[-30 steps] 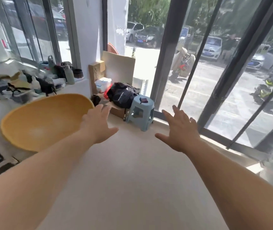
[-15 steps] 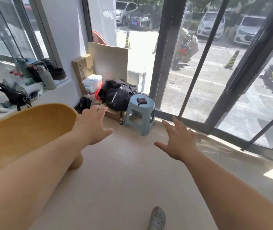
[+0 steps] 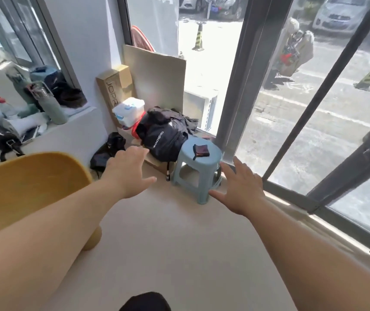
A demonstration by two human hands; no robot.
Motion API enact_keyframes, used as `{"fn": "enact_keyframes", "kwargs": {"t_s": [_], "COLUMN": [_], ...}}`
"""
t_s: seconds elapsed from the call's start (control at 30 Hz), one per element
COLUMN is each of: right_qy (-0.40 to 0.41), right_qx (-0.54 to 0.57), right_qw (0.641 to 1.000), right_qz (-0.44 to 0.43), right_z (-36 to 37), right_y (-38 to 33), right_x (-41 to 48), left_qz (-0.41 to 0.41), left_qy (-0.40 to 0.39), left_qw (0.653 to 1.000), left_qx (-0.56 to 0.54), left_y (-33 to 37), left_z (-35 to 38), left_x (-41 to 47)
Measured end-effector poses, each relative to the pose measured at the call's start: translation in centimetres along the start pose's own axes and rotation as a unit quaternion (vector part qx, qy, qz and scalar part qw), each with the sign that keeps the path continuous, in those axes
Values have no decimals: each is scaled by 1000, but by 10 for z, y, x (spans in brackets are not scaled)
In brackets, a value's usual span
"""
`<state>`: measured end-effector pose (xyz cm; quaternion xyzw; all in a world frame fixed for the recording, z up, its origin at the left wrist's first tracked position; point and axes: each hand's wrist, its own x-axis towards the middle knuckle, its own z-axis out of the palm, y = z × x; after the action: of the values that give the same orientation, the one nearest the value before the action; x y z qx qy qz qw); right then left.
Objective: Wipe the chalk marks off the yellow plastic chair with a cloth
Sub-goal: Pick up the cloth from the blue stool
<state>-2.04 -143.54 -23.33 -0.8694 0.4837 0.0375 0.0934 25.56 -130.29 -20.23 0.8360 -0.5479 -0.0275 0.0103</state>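
both spread wide, left hand [image 3: 128, 169], right hand [image 3: 242, 189], apparently empty

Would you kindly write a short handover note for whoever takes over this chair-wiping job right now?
Left hand: open, empty, stretched forward past the chair.
Right hand: open, empty, reaching out near the stool.
Chair: at left, on the floor; no chalk marks visible from here.
Cloth: none in hand; a dark folded thing on the stool may be it, cannot tell.
Done: nothing that shows.
Left: fetch a cloth, wipe the chair.
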Motion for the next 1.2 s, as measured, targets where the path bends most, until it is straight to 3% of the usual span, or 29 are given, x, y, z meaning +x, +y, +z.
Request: {"fn": "enact_keyframes", "kwargs": {"t_s": [0.3,0.47,0.8,0.93,1.2], "right_qy": [-49,-115,-195,-250,-350], "right_qx": [3,7,20,-11,-32], "right_qw": [998,991,980,968,930], "right_qz": [36,64,45,-18,-111], "right_z": [8,2,42,91,213], "right_y": [59,82,148,174,190], "right_x": [225,339,556,648,779], "left_qz": [26,24,-23,-96,-243], "left_qy": [-46,-117,-186,-209,-266], "left_qw": [997,990,974,962,904], "left_qx": [-49,-75,-125,-146,-232], "left_y": [35,47,92,112,137], "left_z": [74,92,163,224,368], "left_x": [254,392,580,632,696]}}
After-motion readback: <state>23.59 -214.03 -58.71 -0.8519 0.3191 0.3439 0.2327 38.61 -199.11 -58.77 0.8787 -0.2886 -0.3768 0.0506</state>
